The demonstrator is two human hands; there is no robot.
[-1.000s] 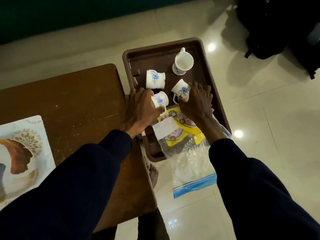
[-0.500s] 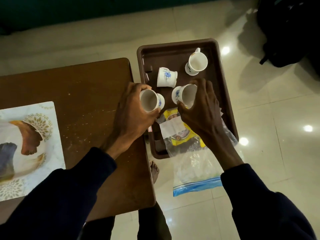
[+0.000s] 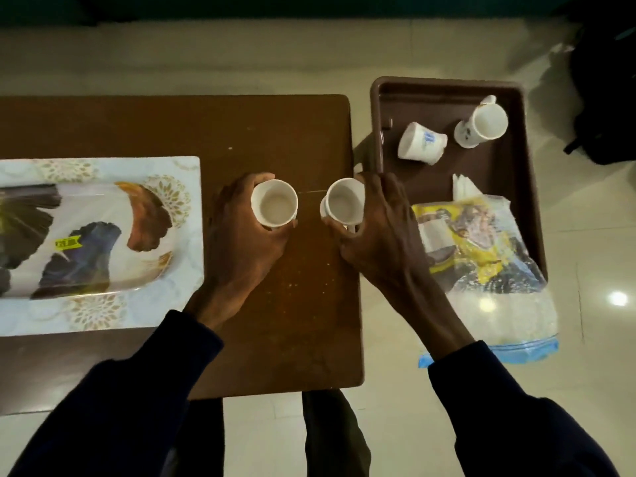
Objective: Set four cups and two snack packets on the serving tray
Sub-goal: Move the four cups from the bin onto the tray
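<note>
My left hand [image 3: 241, 242] grips a white cup [image 3: 274, 202], mouth up, over the brown table [image 3: 206, 132]. My right hand [image 3: 382, 228] grips a second white cup [image 3: 344, 201], also mouth up, at the table's right edge. The patterned serving tray [image 3: 103, 304], wrapped in clear film, lies on the table at the left. Right of the table, a brown bin [image 3: 447, 86] on the floor holds two more white cups, one tipped on its side [image 3: 421, 143] and one leaning [image 3: 483, 123]. Yellow snack packets [image 3: 481, 235] sit in a clear zip bag hanging over the bin's near edge.
A folded white paper [image 3: 464, 191] lies in the bin by the packets. A black bag [image 3: 605, 98] rests on the tiled floor at the far right. My legs show below the table's near edge.
Both hands lifted a cup each out of the brown bin and carried them left over the table. The view swung left, bringing more of the serving tray into sight.
</note>
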